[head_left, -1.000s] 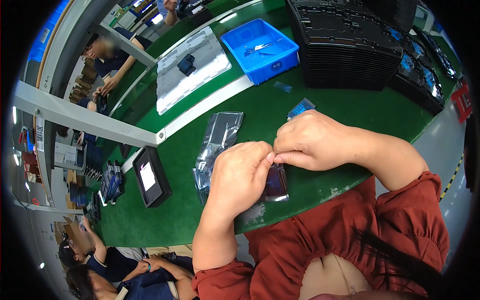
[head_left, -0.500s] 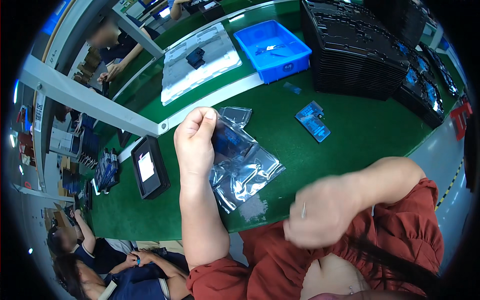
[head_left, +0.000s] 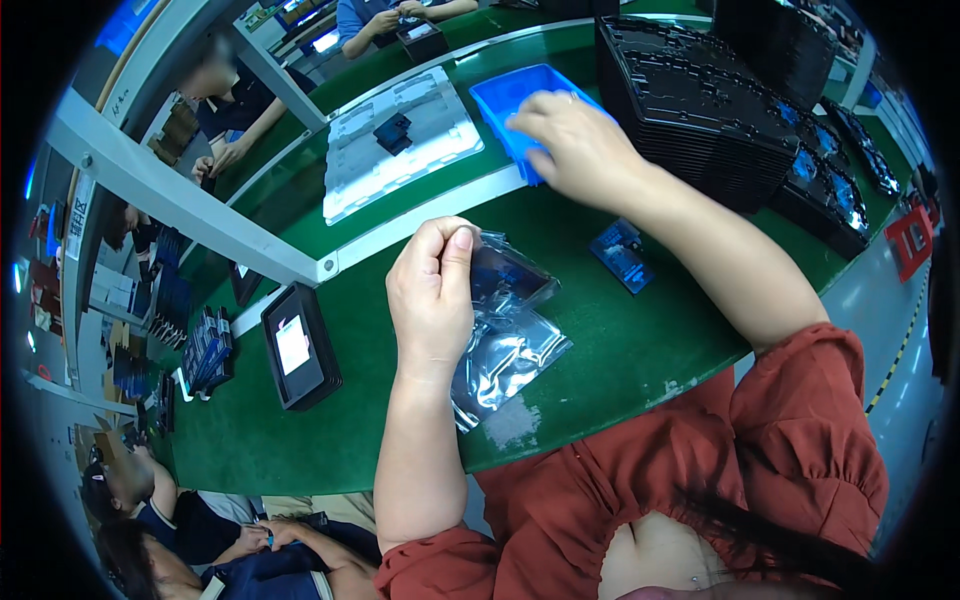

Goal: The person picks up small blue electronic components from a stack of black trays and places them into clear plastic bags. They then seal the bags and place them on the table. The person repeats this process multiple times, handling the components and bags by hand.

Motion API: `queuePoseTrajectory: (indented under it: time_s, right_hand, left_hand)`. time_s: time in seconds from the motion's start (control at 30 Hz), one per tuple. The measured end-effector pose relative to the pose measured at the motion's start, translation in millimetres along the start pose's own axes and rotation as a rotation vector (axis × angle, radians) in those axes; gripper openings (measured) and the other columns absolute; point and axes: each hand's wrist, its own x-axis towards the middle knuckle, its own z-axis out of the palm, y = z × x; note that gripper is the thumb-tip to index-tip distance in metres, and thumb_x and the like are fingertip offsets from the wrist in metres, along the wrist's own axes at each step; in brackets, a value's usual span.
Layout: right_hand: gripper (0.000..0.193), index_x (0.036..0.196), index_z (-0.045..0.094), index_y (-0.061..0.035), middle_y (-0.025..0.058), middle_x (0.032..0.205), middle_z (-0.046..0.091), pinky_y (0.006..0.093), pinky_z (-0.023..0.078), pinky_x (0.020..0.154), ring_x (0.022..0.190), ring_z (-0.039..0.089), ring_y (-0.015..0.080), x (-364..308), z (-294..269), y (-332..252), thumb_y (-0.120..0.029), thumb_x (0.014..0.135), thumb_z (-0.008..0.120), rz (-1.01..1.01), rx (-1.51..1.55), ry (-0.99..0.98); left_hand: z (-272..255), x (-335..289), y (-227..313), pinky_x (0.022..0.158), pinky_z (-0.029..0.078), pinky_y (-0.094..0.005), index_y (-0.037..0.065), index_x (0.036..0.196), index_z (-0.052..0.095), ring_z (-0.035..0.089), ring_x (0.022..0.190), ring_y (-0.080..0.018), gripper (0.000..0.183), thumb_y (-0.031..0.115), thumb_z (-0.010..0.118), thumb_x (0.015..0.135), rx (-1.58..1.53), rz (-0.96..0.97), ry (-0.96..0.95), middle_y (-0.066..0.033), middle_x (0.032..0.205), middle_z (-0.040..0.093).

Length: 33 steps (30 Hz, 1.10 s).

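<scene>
My left hand is closed in a pinch on the edge of a clear, shiny plastic bag. A dark flat piece shows beside the thumb, in or under the film; I cannot tell which. Over the near part of a blue plastic bin hovers my right hand, its fingers partly stretched out, with nothing visible in them. It hides most of the bin's inside. Below that forearm, a small dark circuit board with a notched corner lies on the green table.
Tall stacks of black moulded trays stand at the far right. Behind the white rail, a pale grey tray bears a small black part. A black box sits left, near a metal post. Other people work beyond and at left.
My right hand has swung from near my body out over the blue bin. My left hand has shifted slightly right, still pinching the plastic bag.
</scene>
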Motion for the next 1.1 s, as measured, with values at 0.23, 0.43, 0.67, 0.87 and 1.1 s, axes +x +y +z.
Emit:
queuePoseTrajectory:
  time_s: [0.23,0.43,0.67,0.87,1.1]
  right_hand:
    - [0.022,0.089,0.068,0.0012,0.0065,0.071,0.065,0.0253,0.048,0.059,0.063,0.060,0.0107,-44,-55,-58,-0.020,0.088,0.064,0.539,1.187,-0.531]
    - [0.021,0.079,0.064,-0.0006,0.0004,0.063,0.058,0.0204,0.044,0.050,0.055,0.054,0.0055,-53,-48,-56,-0.018,0.091,0.061,0.760,1.468,-0.461]
    - [0.020,0.079,0.063,-0.0010,0.0008,0.062,0.057,0.0218,0.044,0.049,0.053,0.053,0.0056,-55,-47,-57,-0.017,0.091,0.060,0.810,1.291,-0.419]
    - [0.018,0.081,0.064,-0.0034,-0.0014,0.065,0.056,0.0195,0.043,0.049,0.055,0.051,0.0040,-56,-45,-59,-0.016,0.092,0.059,0.863,1.279,-0.403]
    - [0.017,0.073,0.066,-0.0003,0.0155,0.067,0.063,0.0379,0.049,0.062,0.063,0.063,0.0290,-54,-30,-37,-0.017,0.079,0.063,0.542,0.822,-0.419]
  left_hand:
    - [4,-8,8,0.067,0.044,-0.0226,0.002,0.093,0.064,0.056,0.072,-0.0090,0.013,0.011,0.055,0.092,0.035,0.063,-0.034,-0.0034,0.080,0.064]
    - [9,-8,9,0.086,0.045,-0.0316,0.004,0.110,0.064,0.059,0.096,-0.0205,0.024,0.016,0.059,0.090,0.058,0.203,0.010,-0.0105,0.107,0.062]
    - [16,-12,18,0.096,0.043,-0.0402,0.006,0.105,0.067,0.054,0.115,-0.0309,0.034,0.009,0.073,0.072,0.432,0.392,-0.220,-0.0121,0.118,0.060]
    - [20,-12,13,0.087,0.048,-0.0376,0.003,0.085,0.065,0.060,0.103,-0.0292,0.020,-0.003,0.071,0.067,0.363,0.456,-0.123,-0.0097,0.101,0.066]
    - [18,-11,16,0.080,0.050,-0.0374,0.001,0.077,0.058,0.062,0.090,-0.0288,0.015,-0.004,0.069,0.067,0.215,0.485,-0.191,-0.0105,0.087,0.064]
